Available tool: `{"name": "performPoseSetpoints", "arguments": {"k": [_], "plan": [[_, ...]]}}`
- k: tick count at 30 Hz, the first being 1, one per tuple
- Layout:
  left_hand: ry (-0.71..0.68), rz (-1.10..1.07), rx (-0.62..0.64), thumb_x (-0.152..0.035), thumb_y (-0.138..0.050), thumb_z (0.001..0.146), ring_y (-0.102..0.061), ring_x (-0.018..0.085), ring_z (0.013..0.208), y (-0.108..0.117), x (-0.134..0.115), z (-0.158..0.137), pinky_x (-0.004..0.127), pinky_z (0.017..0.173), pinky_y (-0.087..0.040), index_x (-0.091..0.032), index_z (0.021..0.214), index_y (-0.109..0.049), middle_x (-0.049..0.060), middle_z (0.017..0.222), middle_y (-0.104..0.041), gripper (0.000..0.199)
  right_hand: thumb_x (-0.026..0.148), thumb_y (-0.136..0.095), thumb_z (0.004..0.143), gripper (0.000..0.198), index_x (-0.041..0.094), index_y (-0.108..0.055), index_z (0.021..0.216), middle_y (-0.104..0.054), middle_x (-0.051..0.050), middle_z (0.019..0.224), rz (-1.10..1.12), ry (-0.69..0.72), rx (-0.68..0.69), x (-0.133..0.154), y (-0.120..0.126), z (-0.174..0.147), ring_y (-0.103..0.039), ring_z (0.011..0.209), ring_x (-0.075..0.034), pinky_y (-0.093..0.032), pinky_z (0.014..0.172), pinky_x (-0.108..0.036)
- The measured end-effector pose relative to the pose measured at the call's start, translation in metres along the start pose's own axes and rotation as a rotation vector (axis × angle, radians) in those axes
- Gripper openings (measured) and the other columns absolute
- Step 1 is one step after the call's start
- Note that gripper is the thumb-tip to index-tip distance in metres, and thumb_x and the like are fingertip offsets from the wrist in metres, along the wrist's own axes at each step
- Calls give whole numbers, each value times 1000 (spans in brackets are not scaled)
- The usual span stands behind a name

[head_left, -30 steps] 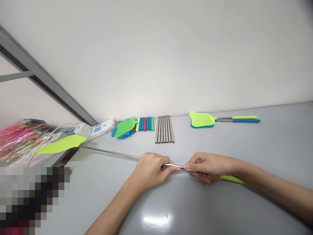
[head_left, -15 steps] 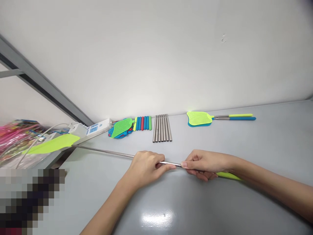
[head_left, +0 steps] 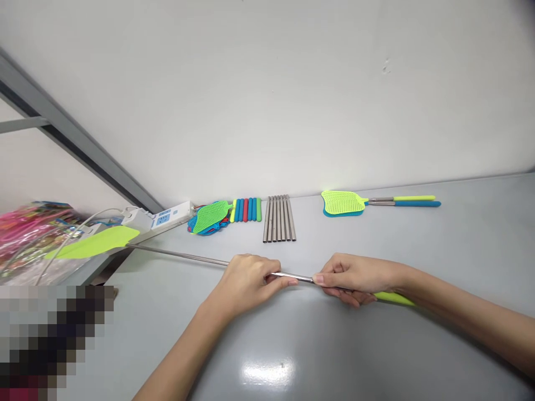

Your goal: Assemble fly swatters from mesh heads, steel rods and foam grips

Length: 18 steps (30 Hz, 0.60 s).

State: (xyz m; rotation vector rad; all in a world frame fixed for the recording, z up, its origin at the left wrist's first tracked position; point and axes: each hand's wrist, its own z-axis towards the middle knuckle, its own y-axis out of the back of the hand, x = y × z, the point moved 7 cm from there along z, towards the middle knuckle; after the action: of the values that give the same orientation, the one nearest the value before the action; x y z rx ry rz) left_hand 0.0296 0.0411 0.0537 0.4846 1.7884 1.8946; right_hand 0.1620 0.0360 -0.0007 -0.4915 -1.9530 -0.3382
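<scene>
A fly swatter (head_left: 179, 254) with an extended metal telescopic rod lies across both my hands. Its yellow-green head (head_left: 98, 243) reaches out to the left, and its yellow-green handle (head_left: 395, 298) shows partly from under my right wrist. My left hand (head_left: 253, 284) is closed around the middle of the rod, thumb along its near side. With thumb and fingers my right hand (head_left: 346, 280) grips the rod close to the handle. A short piece of shiny rod is bare between the hands.
Along the wall lie a pile of swatter heads (head_left: 212, 217), several coloured handles (head_left: 246, 210), a row of metal rods (head_left: 279, 219) and two swatters (head_left: 345, 203) stacked together. A power strip (head_left: 171, 216) and bagged goods (head_left: 25, 239) are at the left.
The view has shifted slightly. Both hands keep their grips on the swatter, and the right hand sits slightly further from the left, with a little more rod between them.
</scene>
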Motion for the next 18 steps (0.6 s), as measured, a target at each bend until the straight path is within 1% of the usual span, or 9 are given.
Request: {"name": "performPoseSetpoints", "arguments": {"k": [8,14,18], "plan": [[22,-39,11,-56,-36,80,-39,9,44,2,5,0,23,46,-14,-17,53,-49,-2,46,-50,49,50,-46,78,41,16,-42,56,-44,6,39,-21,-5,3,-2,2,0,-29,28,-3,-22,26,-14],[37,-47,60,-56,-32,81,-41,9,47,-1,7,0,23,47,-15,-17,56,-46,-2,51,-53,48,50,-46,78,40,16,-41,57,-44,5,38,10,-31,14,-7,3,2,-28,29,-3,-21,27,-15],[27,-71,75,-55,-31,82,-41,9,49,-1,6,-1,23,48,-17,-17,58,-45,-2,53,-52,47,49,-45,79,40,16,-43,58,-46,5,40,37,-33,35,-10,4,3,-29,30,-3,-22,27,-15]]}}
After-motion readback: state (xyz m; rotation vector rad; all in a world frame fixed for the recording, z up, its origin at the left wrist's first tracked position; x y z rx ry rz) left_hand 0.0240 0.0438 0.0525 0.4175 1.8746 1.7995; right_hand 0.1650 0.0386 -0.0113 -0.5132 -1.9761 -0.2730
